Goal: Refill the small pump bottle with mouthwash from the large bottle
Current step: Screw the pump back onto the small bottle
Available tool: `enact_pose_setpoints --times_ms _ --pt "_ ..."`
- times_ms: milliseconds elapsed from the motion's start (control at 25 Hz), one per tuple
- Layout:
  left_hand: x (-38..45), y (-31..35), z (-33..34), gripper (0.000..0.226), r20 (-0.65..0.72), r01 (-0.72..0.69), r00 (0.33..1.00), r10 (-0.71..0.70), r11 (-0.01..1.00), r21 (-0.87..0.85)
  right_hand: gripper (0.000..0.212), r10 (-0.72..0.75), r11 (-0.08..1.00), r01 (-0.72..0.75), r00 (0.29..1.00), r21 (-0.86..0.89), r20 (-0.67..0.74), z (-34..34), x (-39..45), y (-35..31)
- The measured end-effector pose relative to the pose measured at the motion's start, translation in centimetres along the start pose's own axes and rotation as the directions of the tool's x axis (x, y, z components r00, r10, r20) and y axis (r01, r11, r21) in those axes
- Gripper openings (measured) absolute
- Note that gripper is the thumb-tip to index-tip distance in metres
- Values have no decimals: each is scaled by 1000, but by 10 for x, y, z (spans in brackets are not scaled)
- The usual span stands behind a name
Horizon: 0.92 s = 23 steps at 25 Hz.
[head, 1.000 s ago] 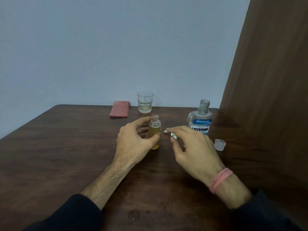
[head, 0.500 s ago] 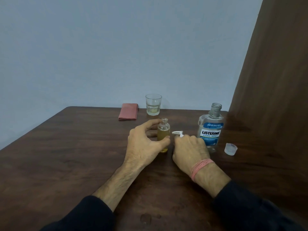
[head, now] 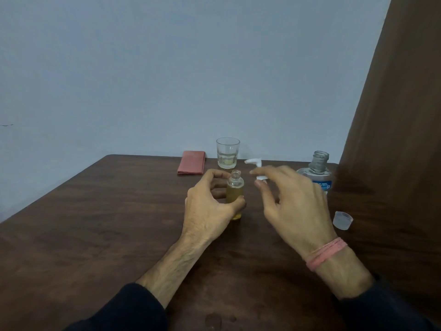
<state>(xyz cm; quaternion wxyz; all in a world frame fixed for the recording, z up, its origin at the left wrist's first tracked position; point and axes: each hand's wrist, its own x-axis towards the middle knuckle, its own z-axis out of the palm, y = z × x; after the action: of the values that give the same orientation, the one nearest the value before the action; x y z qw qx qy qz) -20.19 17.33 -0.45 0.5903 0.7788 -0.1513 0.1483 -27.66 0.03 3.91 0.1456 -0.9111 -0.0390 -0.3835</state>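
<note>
A small clear bottle (head: pixel 235 187) of yellowish liquid stands upright on the dark wooden table (head: pixel 95 223), its neck uncapped. My left hand (head: pixel 210 206) grips its body. My right hand (head: pixel 293 201) hovers just to its right, fingertips pinching the white pump head (head: pixel 254 163), held above table level beside the bottle's mouth. The large mouthwash bottle (head: pixel 318 173) with a blue label stands uncapped behind my right hand, partly hidden by it.
The big bottle's clear cap (head: pixel 342 220) lies on the table to the right. A drinking glass (head: pixel 228 153) with a little liquid and a folded pink cloth (head: pixel 192 162) sit near the far edge. A brown panel (head: pixel 393 139) borders the right side.
My right hand has lifted the white pump head up off the table and toward the small bottle's mouth. My left hand keeps holding the small bottle in place.
</note>
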Motion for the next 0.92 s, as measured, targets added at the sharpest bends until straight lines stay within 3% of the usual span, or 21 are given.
enact_pose_setpoints --times_ms 120,240,480,680,920 --pt "1 0 0 52 32 -14 999 14 1000 -15 21 -37 970 91 972 226 -232 -3 2 3" --pt "-1 0 2 50 92 -33 995 35 999 -25 25 -14 913 159 932 375 -362 -4 4 4" --pt "-7 4 5 49 178 -83 980 88 996 -39 34 -60 847 317 854 426 -516 -8 3 4" --pt "-13 9 7 47 224 -117 967 124 992 -48 29 -4 814 320 838 485 -546 -10 5 3" --pt "-17 13 9 48 248 -130 959 140 990 -58 26 65 796 236 882 557 -466 -5 4 1"
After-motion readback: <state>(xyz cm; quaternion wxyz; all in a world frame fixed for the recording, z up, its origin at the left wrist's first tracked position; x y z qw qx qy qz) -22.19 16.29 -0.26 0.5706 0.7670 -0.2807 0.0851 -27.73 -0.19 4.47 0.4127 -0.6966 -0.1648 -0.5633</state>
